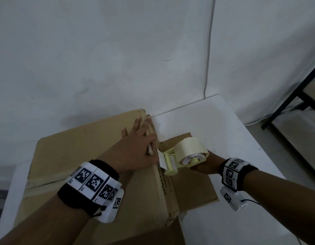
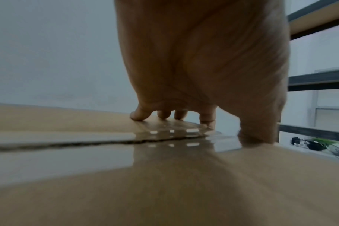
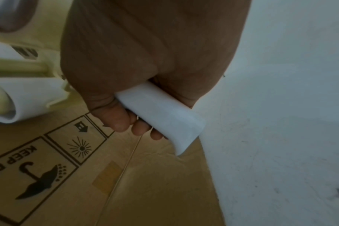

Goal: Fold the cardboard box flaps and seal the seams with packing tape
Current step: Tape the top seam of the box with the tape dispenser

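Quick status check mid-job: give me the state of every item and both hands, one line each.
cardboard box: on the table, top flaps folded down, glossy tape over the top seam.
tape dispenser: gripped by its white handle, front end at the box's right top edge.
left hand: flat, fingers straight, pressing the box top.
right hand: curled round the dispenser handle.
loose cardboard sheet: lying flat on the white table, beside the box.
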